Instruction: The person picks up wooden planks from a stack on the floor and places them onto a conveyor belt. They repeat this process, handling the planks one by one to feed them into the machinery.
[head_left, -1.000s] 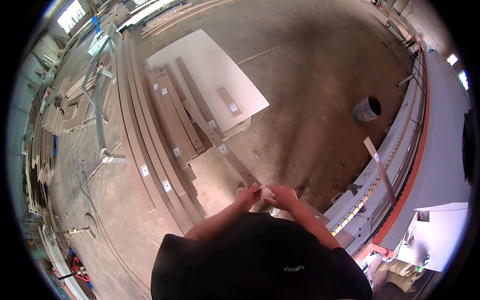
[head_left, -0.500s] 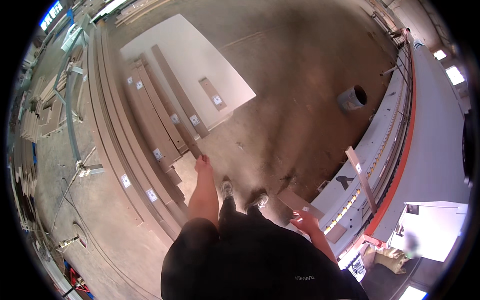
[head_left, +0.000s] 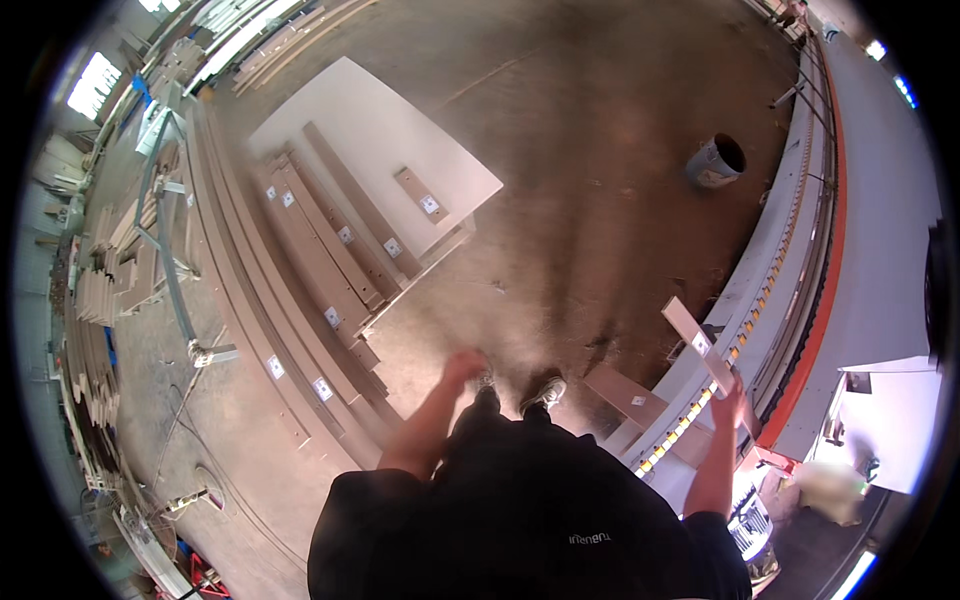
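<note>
Workshop floor point(head_left: 590, 250) from above, person's own hands at near ctr. R hand point(head_left: 731, 405) is at the near part of a narrow brown strip point(head_left: 686, 322) w/ white label, which slants from far left to near right across the machine's edge; fingers touch the strip, but whether they close fully round it can't be told. L hand point(head_left: 462, 366) is blurred, apart from the boards, just left of the L shoe point(head_left: 487, 381); finger spread can't be told. R shoe point(head_left: 545, 392) stands to its right. Btwn R shoe and strip, a wider brown board point(head_left: 612, 388), also labelled, lies by the yellow roller row point(head_left: 683, 424) of the long grey machine point(head_left: 890, 250), w/ an orange band point(head_left: 829, 270) along it. Far right: open cyl. bucket point(head_left: 707, 168), tilted, on floor. Far left: white panel point(head_left: 430, 150), bearing a short labelled piece point(head_left: 409, 184) and a long strip point(head_left: 355, 195); brown board stack point(head_left: 320, 245) adj. on its left. Further left, long boards point(head_left: 262, 312) run near to far, w/ a metal frame point(head_left: 172, 285) beyond.
</note>
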